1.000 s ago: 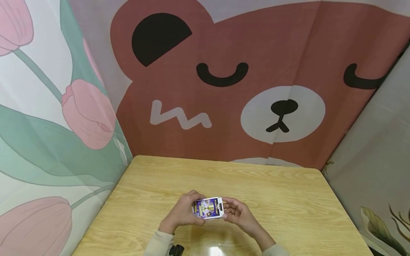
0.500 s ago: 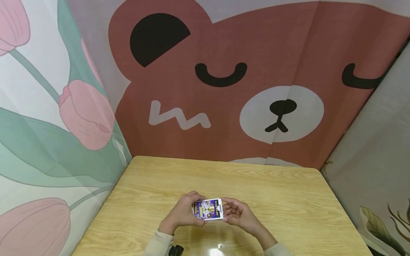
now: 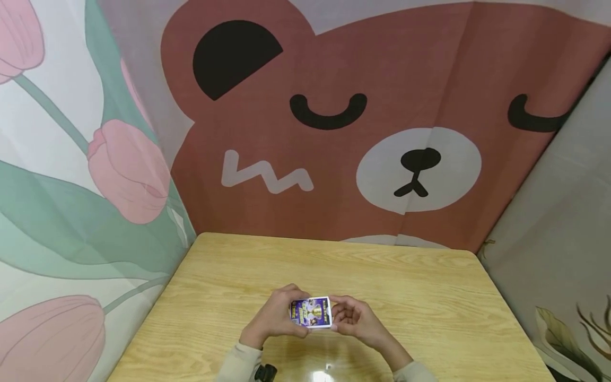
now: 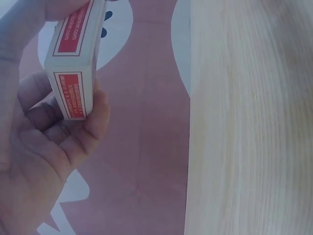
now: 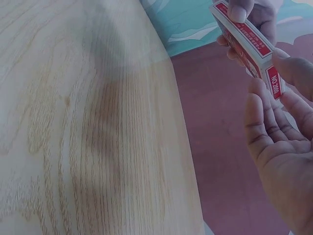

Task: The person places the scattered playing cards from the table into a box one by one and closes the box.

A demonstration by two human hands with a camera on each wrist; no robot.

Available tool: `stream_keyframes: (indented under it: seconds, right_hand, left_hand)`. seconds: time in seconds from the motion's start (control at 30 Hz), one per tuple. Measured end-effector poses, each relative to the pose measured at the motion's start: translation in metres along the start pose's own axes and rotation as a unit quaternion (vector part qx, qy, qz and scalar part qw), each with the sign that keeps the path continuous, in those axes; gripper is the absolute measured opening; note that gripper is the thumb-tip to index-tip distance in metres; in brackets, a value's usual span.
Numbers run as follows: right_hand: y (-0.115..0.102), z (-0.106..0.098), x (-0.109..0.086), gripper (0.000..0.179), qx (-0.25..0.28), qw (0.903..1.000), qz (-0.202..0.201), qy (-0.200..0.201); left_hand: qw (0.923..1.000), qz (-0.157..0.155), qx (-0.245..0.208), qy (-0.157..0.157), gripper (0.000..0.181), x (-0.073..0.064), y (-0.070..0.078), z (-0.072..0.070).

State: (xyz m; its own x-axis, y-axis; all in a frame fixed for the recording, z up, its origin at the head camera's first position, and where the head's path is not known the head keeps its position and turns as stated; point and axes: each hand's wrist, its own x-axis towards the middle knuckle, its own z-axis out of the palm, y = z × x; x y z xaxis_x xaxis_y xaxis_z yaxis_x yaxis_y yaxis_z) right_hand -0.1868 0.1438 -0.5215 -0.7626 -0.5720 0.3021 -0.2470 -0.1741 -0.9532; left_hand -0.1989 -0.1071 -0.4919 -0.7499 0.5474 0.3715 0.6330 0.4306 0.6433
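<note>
A small playing card box (image 3: pixel 312 312) with a purple front and a gold trophy print is held flat above the table, printed face up. My left hand (image 3: pixel 274 317) grips its left end, thumb along the near side and fingers on the far side. At the other end, my right hand (image 3: pixel 358 321) pinches the corners between thumb and index finger, its remaining fingers curled loosely. In the left wrist view, the box (image 4: pixel 71 61) has white edges with red panels. The right wrist view gives "NO.2000" on the end of the box (image 5: pixel 275 83), which looks closed.
A wood-grain table (image 3: pixel 406 302) lies under both hands. Behind it hangs a cloth with a brown bear (image 3: pixel 267 138). Tulip-print cloth (image 3: pixel 129 170) borders the left side, and a grey leaf-print cloth (image 3: pixel 563 228) the right. A black strap (image 3: pixel 265 372) sits at the left wrist.
At the right end of the box, the white flap with a dark gap was open one second ago. It is now pushed in and the end looks closed. Both hands stay nearly in place.
</note>
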Motion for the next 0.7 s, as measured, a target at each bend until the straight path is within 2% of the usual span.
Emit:
stream_keyframes:
  seconds: [0.2,0.3,0.4,0.53,0.7]
  right_hand:
    - [-0.002,0.002,-0.002,0.056,-0.021,0.9995,0.022,0.004]
    - [-0.002,0.004,-0.007,0.053,-0.072,0.9972,0.020,0.010]
    - [-0.003,0.007,-0.011,0.050,-0.140,0.9898,0.010,0.022]
    - [-0.004,0.008,-0.015,0.048,-0.248,0.9679,-0.007,0.041]
    - [-0.007,0.005,-0.018,0.047,-0.374,0.9252,-0.021,0.063]
  left_hand:
    - [1.0000,-0.002,0.008,-0.004,0.061,-0.002,0.000,0.001]
    - [0.9999,-0.010,0.003,-0.007,0.059,-0.005,0.001,0.003]
    - [0.9999,-0.011,-0.001,0.000,0.057,-0.007,0.002,0.005]
    - [0.9997,-0.021,0.008,0.014,0.057,-0.009,0.001,0.010]
    - [0.9987,-0.046,0.022,0.005,0.059,-0.011,-0.002,0.019]
